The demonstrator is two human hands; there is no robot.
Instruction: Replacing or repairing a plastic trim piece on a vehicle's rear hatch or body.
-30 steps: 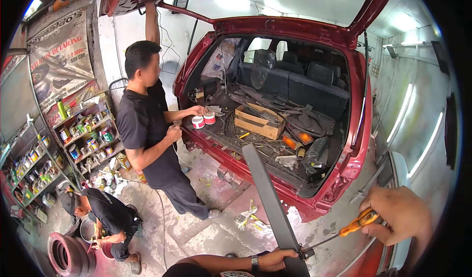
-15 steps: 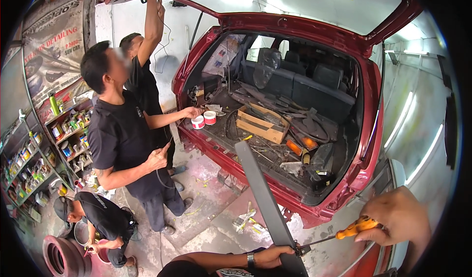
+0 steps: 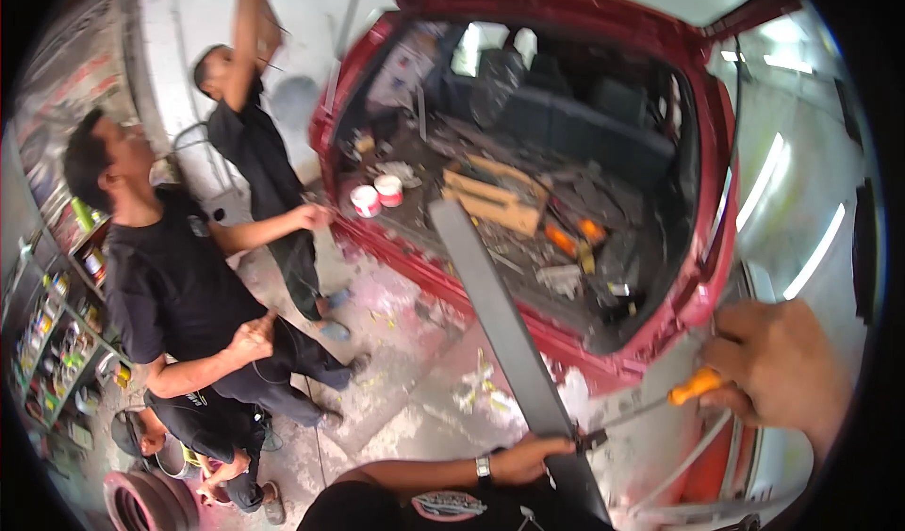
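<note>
Gray strip point(image 3: 500, 314) slants up in front of the red car point(image 3: 715, 239) in the head view, left hand point(image 3: 533, 460) wrapped around its lower part. The right hand point(image 3: 778, 366) grips the orange-handled screwdriver point(image 3: 696, 387). If its tip slips, it may poke the nearby left hand.

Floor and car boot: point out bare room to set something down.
The floor looks bare between a shoe and the scraps, left of the bar. Crowded: the boot, with box, orange lamps and tubs; also the bar's lower part, where left hand and screwdriver converge.
</note>
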